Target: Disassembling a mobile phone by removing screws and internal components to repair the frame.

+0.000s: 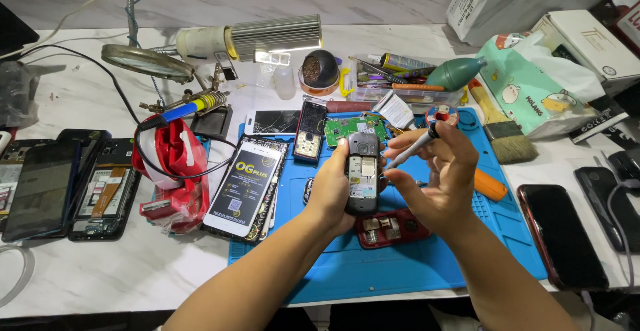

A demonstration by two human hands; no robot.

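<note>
— Over the blue mat (400, 264) at the middle of the desk (133, 271), what is being worked on?

— A small dark phone (363, 171) with its back off. The left hand (331, 191) grasps it from the left side and below, holding it upright and tilted toward the camera, its open back facing up.

— And the other hand?

— The right hand (437, 178) is closed around a slim screwdriver (417, 146) with a red-and-white cap, pinched between thumb and fingers. The tip points down-left and sits just beside the phone's right edge, near its upper half.

— So which step is this?

— I'd judge the tool is being brought to a screw or catch on the opened back. The next move would call for a steady left grip and a fine placing of the tip; whether it already touches I cannot tell.

— What lies around?

— A red phone shell (390, 231) on the mat right under the hands, a green circuit board (347, 128) behind, an orange handle (490, 186) to the right.
</note>
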